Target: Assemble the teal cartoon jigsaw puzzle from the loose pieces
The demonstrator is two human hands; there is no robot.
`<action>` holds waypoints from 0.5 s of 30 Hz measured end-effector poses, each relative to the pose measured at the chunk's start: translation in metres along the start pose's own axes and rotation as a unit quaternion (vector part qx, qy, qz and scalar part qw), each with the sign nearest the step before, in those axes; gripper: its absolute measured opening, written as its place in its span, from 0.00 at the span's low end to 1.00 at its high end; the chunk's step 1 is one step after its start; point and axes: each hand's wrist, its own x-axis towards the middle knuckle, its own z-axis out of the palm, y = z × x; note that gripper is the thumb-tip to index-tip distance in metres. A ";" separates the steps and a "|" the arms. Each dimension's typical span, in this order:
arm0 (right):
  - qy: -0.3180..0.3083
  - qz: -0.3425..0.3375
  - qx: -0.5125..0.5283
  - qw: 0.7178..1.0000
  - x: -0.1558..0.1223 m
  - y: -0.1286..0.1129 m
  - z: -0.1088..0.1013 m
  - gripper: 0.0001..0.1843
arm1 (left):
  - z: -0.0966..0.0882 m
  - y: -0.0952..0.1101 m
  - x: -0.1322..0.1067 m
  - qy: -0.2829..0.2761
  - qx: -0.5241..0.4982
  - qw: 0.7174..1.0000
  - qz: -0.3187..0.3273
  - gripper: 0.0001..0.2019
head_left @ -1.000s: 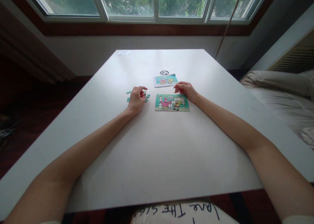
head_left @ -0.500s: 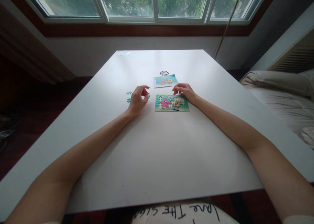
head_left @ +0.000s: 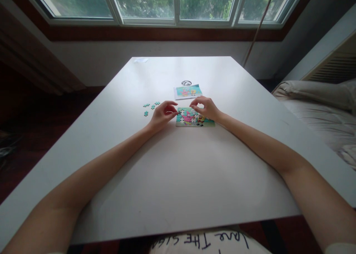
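The puzzle (head_left: 187, 118) lies beside left hand (head_left: 162, 116), partly under right hand (head_left: 208, 108); whether either grip pinches (tiny here) I can't tell.

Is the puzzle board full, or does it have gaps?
Not full: white gaps show in the left half of the puzzle board, and loose green pieces lie to its left.

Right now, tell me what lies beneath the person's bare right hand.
A flat, rectangular green-and-pink jigsaw puzzle lies beneath the right hand, its near edge in view. The hand covers its far right corner, so pieces or gaps there cannot be seen.
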 end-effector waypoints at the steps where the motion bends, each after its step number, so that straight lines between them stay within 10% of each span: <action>1: -0.012 0.008 0.014 1.000 0.001 -0.004 0.000 0.08 | 0.001 0.001 0.000 -0.010 -0.007 1.000 -0.004 0.16; 15: -0.107 0.022 0.101 0.989 0.000 -0.026 0.011 0.11 | 0.011 0.012 -0.008 -0.045 -0.003 0.999 -0.009 0.20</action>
